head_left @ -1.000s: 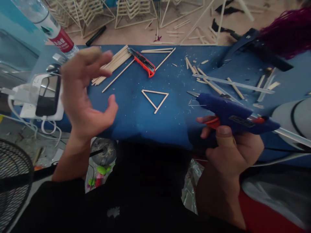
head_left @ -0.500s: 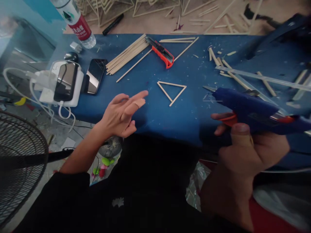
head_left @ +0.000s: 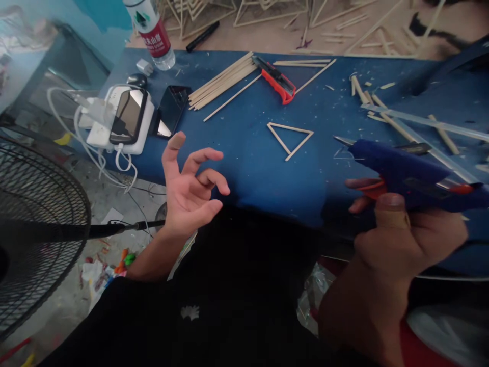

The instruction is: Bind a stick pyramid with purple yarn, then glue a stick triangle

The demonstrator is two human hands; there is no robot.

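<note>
Fingers spread and curled, my left hand is raised over the near edge of the blue table with nothing in it. My right hand is wrapped round the handle of a blue glue gun, fingers at its orange trigger; the metal nozzle points left. Between my hands, a small triangle of wooden sticks lies flat on the table, touched by neither hand. Behind it rests an orange utility knife, its front end on a bundle of thin wooden sticks.
At the left are a power strip with a phone on it, a second phone and a water bottle. Glue sticks and cut wood pieces lie right. Stick frames stand at the back. A fan is lower left.
My left hand has turned palm inward and its fingers have spread apart. The view has swung left, so the table things appear farther right. My right hand still grips the glue gun.
</note>
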